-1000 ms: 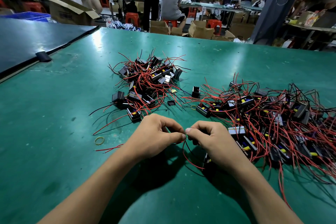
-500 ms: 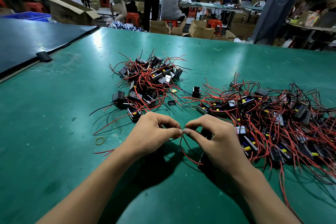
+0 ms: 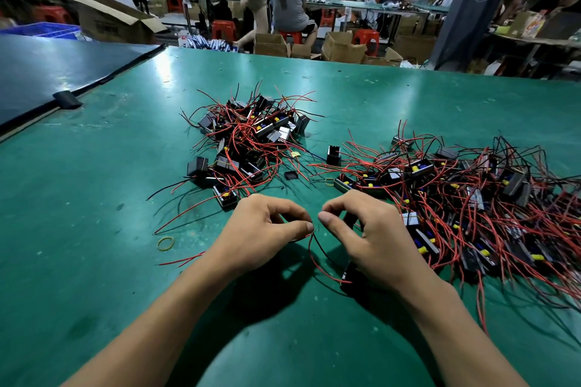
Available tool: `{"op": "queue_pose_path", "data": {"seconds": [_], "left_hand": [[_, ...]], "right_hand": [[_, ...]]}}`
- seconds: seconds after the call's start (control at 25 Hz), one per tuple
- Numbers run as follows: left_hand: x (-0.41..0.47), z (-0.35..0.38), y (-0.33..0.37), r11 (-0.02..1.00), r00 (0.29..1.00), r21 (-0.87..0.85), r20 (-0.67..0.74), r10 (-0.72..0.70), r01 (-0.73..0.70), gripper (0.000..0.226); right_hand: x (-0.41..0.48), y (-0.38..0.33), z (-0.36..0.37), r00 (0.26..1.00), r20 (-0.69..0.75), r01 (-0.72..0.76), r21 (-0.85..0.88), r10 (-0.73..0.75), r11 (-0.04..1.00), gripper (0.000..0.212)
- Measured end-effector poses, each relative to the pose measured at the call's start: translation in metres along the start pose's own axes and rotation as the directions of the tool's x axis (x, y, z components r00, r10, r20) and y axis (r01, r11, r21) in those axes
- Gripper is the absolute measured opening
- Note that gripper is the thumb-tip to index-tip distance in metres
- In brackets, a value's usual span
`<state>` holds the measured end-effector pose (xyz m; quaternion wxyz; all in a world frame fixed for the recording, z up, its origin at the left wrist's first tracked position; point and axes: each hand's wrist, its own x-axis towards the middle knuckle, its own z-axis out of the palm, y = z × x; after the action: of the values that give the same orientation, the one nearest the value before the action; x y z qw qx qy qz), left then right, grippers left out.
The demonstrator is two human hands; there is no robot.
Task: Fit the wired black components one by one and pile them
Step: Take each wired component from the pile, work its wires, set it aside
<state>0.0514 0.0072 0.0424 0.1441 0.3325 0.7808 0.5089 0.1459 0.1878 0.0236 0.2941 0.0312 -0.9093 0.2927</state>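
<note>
Thumb and forefinger of the left hand (image 3: 261,229) are pinching the red wire (image 3: 310,248) of a black component (image 3: 347,275) positioned beneath the right hand (image 3: 374,239). Right-hand fingers are curling; their grip cannot be determined. A smaller pile (image 3: 248,141) and a larger pile (image 3: 471,198) are lying beyond.

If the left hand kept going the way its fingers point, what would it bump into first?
Probably the thumb of the right hand. The left hand, pinching the red wire, points straight at it across a small gap.
</note>
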Motion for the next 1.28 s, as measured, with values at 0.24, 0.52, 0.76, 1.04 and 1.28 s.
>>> {"op": "queue_pose_path", "data": {"seconds": [0.24, 0.52, 0.76, 1.04, 1.28], "left_hand": [[0.001, -0.003, -0.001, 0.999, 1.000, -0.030, -0.002, -0.013, 0.013, 0.006], [0.000, -0.001, -0.002, 0.999, 0.999, 0.001, -0.007, 0.038, -0.038, 0.003], [-0.003, 0.016, 0.000, 0.963, 0.940, 0.150, -0.229, 0.253, -0.223, 0.009], [0.003, 0.007, -0.012, 0.921, 0.932, 0.306, -0.190, 0.308, -0.242, 0.017], [0.002, 0.016, -0.023, 0.902, 0.970, 0.379, -0.045, 0.240, -0.206, 0.013]], "right_hand": [[0.001, 0.000, 0.001, 0.998, 0.025, 0.054, 0.041, -0.055, 0.998, 0.018], [0.001, -0.007, 0.001, 0.998, 0.027, -0.049, 0.022, 0.049, 0.999, 0.010], [0.006, -0.011, 0.003, 0.881, 0.034, -0.448, 0.379, 0.471, 0.810, 0.019], [0.016, 0.005, -0.024, 0.551, -0.374, -0.263, 0.770, 0.746, 0.581, 0.013], [0.008, 0.002, -0.010, 0.621, -0.510, -0.318, 0.531, 0.595, 0.786, 0.014]]}}
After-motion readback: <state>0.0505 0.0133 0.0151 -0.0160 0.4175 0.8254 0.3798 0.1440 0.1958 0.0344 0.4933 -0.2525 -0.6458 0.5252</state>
